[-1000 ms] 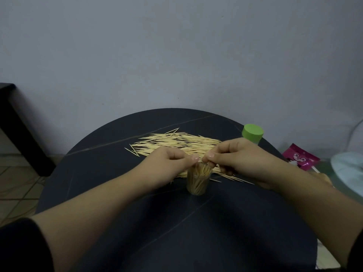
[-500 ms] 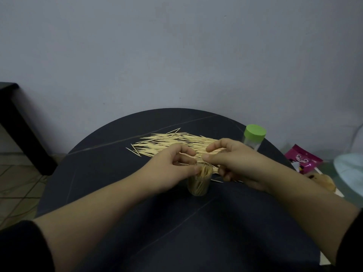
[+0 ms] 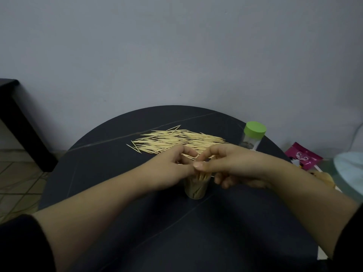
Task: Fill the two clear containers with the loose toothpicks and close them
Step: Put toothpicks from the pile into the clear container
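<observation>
A dark piece of furniture (image 3: 13,114) stands at the far left, beside the round black worktop (image 3: 88,163). The loose toothpicks (image 3: 176,139) lie in a flat heap near the far edge of the worktop. In the middle, the left hand (image 3: 169,167) and the right hand (image 3: 237,165) meet with curled fingers over the mouth of the open clear container (image 3: 196,188), which stands upright and full of toothpicks. I cannot tell if either hand pinches any. The second clear container (image 3: 252,142), with its green lid (image 3: 255,128) on, stands at the far right edge. A pink packet (image 3: 303,158) lies beyond it.
</observation>
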